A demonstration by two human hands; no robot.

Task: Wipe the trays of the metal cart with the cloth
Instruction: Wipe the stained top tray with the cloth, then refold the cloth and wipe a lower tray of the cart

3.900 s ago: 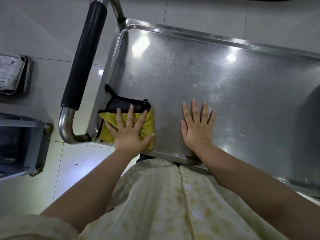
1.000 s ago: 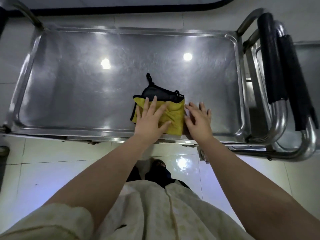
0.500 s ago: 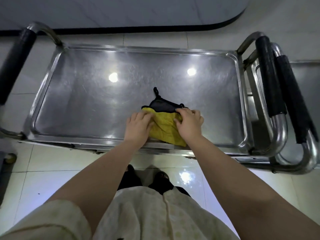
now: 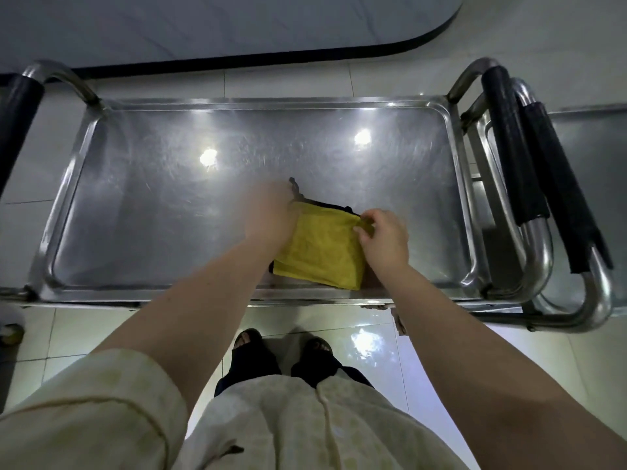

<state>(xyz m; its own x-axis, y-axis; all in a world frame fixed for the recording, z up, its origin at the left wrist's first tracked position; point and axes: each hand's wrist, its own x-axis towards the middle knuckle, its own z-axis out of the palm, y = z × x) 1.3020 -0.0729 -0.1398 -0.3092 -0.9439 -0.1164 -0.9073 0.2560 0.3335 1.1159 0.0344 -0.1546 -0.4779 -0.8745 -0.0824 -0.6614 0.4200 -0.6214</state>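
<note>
Yellow cloth (image 4: 322, 252), flat on the tray (image 4: 152, 215) between my hands: right hand (image 4: 385, 237) pinches its far right corner; left hand (image 4: 271, 212), blurred at its left edge, grip unclear.

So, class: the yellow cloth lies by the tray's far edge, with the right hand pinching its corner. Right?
No. The head view shows the yellow cloth by the near edge of the tray, not the far one; the right hand pinches its corner.

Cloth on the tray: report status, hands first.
Right hand pinches cloth at far right corner. Left hand blurred at its left edge, grip unclear. Cloth yellow side up near front rim of tray. Second cart beside right end.
</note>
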